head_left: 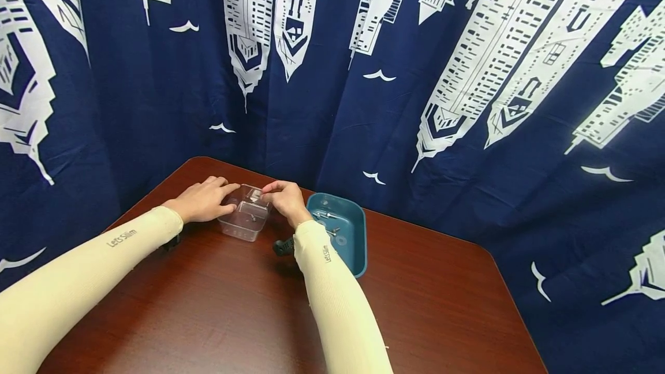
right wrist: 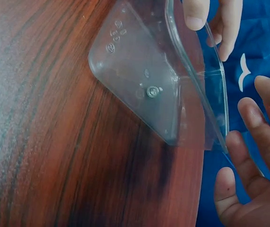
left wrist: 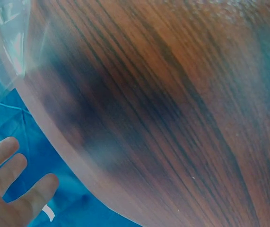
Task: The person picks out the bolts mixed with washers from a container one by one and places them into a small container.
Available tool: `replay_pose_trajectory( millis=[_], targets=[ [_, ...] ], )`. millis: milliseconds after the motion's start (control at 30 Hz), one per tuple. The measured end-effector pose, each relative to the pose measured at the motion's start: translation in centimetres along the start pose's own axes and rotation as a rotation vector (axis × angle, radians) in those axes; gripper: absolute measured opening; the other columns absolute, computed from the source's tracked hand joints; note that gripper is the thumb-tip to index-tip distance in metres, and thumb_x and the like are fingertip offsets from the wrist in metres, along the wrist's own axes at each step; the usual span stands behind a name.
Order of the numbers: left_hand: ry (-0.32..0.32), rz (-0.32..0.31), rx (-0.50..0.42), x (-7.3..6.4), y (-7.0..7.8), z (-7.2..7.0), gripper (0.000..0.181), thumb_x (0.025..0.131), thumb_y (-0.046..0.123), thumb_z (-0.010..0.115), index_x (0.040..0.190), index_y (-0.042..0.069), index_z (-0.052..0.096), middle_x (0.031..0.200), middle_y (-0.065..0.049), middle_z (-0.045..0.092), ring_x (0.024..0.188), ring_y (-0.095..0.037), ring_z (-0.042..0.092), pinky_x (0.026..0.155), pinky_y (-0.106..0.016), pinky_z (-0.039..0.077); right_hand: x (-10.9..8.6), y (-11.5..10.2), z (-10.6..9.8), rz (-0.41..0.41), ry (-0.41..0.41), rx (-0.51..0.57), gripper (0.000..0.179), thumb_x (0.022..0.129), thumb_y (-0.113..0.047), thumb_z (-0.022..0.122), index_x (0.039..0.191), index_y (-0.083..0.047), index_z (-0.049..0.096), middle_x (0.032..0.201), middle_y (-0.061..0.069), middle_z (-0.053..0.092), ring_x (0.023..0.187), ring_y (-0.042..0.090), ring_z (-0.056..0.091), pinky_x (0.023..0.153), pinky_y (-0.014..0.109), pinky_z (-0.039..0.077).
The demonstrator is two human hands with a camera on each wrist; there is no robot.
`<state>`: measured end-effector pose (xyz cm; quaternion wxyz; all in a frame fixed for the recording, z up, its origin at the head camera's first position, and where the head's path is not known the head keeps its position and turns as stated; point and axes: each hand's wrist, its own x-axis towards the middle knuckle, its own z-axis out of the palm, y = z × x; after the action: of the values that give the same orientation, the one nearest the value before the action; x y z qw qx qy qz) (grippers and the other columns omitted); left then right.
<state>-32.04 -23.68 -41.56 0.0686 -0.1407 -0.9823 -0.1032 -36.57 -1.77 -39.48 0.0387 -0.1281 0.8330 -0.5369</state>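
Observation:
A clear plastic container [head_left: 242, 229] with a raised divider stands near the table's back left. A small round metal piece [right wrist: 152, 91] shows through it in the right wrist view. My left hand [head_left: 205, 199] rests at its left rim, thumb and index finger extended, the other fingers [left wrist: 40, 191] spread loosely. Over the container's back right part, my right hand [head_left: 284, 199] has thumb and index finger close together, its other fingers [right wrist: 239, 142] loosely bent beside the rim. I cannot tell whether something small lies between its fingertips.
To the right of the container stands a blue-green tray [head_left: 360, 241] with several bolts [head_left: 332, 232] and washers [head_left: 340, 240]. The brown wooden table [head_left: 239, 316] ends in front of a navy curtain [head_left: 322, 120] with white printed buildings.

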Motion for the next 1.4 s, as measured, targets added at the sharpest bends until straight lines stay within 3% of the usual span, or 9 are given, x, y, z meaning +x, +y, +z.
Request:
replay_pose_trajectory(
  millis=[333, 567, 933, 1200, 1400],
  targets=[
    [-0.002, 0.014, 0.009, -0.3, 0.1, -0.3, 0.065, 0.094, 0.039, 0.064, 0.148, 0.005, 0.049, 0.135, -0.025, 0.054, 0.122, -0.039, 0.049, 0.096, -0.059, 0.047, -0.6, -0.4, -0.9, 0.003, -0.019, 0.019, 0.011, 0.08, -0.007, 0.081, 0.089, -0.011, 0.076, 0.09, 0.0, 0.071, 0.079, 0.014, 0.059, 0.074, 0.033, 0.053],
    [-0.001, 0.017, 0.01, -0.3, 0.3, -0.4, 0.065, 0.094, 0.039, 0.064, 0.147, 0.004, 0.05, 0.135, -0.025, 0.054, 0.122, -0.039, 0.049, 0.096, -0.059, 0.047, -0.9, -0.4, -1.8, -0.027, -0.01, -0.017, 0.012, 0.08, -0.01, 0.081, 0.091, -0.01, 0.077, 0.094, -0.001, 0.071, 0.086, 0.014, 0.057, 0.073, 0.026, 0.045],
    [0.007, 0.029, 0.014, -0.2, 0.2, -0.3, 0.065, 0.092, 0.037, 0.066, 0.146, 0.005, 0.051, 0.133, -0.024, 0.055, 0.122, -0.039, 0.049, 0.095, -0.059, 0.047, -1.6, -0.1, -3.3, -0.038, 0.005, -0.039, 0.013, 0.08, -0.01, 0.079, 0.093, -0.009, 0.076, 0.091, -0.003, 0.073, 0.08, 0.012, 0.054, 0.069, 0.026, 0.041],
    [0.003, 0.022, 0.024, -0.1, 0.5, -0.6, 0.066, 0.092, 0.038, 0.067, 0.146, 0.005, 0.051, 0.135, -0.025, 0.054, 0.125, -0.04, 0.048, 0.098, -0.061, 0.046, -2.2, 0.5, -4.5, -0.036, 0.015, 0.036, 0.017, 0.081, -0.006, 0.077, 0.098, -0.002, 0.075, 0.087, 0.003, 0.073, 0.08, 0.014, 0.063, 0.067, 0.024, 0.045],
    [-0.001, 0.028, 0.025, 0.0, 0.6, -0.8, 0.067, 0.091, 0.039, 0.068, 0.146, 0.003, 0.051, 0.136, -0.025, 0.054, 0.125, -0.041, 0.047, 0.098, -0.062, 0.045, -2.6, 0.7, -5.7, -0.041, 0.013, 0.024, 0.018, 0.083, -0.01, 0.076, 0.101, -0.004, 0.075, 0.09, 0.002, 0.075, 0.085, 0.017, 0.066, 0.07, 0.025, 0.046]
  ],
)
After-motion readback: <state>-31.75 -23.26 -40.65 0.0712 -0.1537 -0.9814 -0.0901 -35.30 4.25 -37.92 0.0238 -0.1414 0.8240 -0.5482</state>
